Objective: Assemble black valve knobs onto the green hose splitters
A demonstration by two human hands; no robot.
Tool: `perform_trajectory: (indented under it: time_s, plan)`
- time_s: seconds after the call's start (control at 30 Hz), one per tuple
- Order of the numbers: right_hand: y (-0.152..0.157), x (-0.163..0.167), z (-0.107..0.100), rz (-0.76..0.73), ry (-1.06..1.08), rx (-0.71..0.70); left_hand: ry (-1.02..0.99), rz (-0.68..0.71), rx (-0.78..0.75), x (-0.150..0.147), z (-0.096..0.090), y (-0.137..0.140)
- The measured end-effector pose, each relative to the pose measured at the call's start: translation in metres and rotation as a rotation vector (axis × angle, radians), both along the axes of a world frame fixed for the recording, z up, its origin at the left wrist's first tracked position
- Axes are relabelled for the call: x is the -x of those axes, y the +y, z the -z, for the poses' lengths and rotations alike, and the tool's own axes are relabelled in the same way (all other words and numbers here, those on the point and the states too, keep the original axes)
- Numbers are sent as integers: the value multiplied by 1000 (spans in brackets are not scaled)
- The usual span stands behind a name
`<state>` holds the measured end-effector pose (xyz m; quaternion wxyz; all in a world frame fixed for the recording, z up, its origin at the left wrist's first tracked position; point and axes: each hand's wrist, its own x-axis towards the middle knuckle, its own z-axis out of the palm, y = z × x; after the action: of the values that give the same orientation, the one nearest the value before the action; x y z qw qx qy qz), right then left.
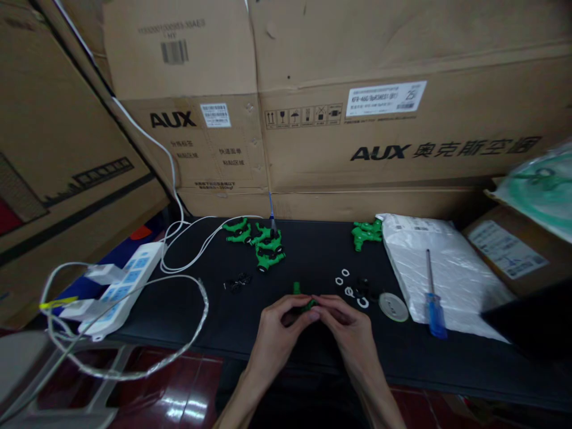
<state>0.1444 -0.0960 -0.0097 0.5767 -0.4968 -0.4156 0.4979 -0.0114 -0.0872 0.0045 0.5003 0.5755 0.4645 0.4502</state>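
Note:
My left hand [279,325] and my right hand [351,328] meet over the near middle of the table, fingertips pinched together. Between them is a green branched fitting [297,288], its stubby end poking out past the left fingers; the rest is mostly hidden by fingers. Beyond my left hand lies a cluster of similar green fittings [269,253], with small black parts [238,281] nearer to me. Right of my right hand are several white nuts and rings [363,302], dark small parts [364,287] and a round lid-like disc [393,307]. More green fittings [367,232] lie farther back.
A blue-handled screwdriver [435,316] rests on a white plastic package [420,256] at right. On the left are a power strip [129,286] and looping white cables [203,307]. Large cardboard boxes [308,149] wall off the back of the black table [179,319]; another box [504,250] stands right.

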Motion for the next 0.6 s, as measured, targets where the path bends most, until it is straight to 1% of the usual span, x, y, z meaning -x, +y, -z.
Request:
perform_trajectory:
  time_s: [0.17, 0.37, 0.6]
  plan:
    - [-6, 1, 0, -5, -10, 18, -147, -16, 59, 1, 6, 2]
    - [-11, 3, -3, -25, 15, 30, -161, -17, 83, 1, 6, 3]
    - [-9, 7, -2, -94, 146, 60, -175, -2, 70, 4, 5, 2]
